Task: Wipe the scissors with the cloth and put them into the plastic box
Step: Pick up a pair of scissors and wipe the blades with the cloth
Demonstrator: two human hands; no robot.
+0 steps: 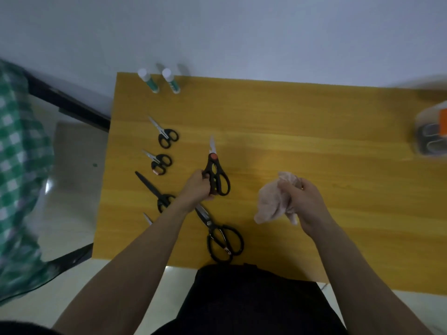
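My left hand (197, 187) grips the handles of black kitchen scissors with a red pivot (216, 174), blades pointing away from me. A crumpled pale pink cloth (273, 201) is held in my right hand (306, 201), a little to the right of those scissors. The clear plastic box (430, 134) sits at the table's far right edge, blurred, with scissors inside and an orange part. Several more black-handled scissors lie on the yellow table (302, 131): two small pairs (167, 136) (159, 162), a long dark pair (157, 193) and large shears (221, 238) near the front edge.
Two white-capped green tubes (159, 81) stand at the table's back left corner. A blade tip (147, 218) shows beside my left forearm. Green checked fabric (17, 153) hangs at the far left, past a dark frame. A white wall lies behind the table.
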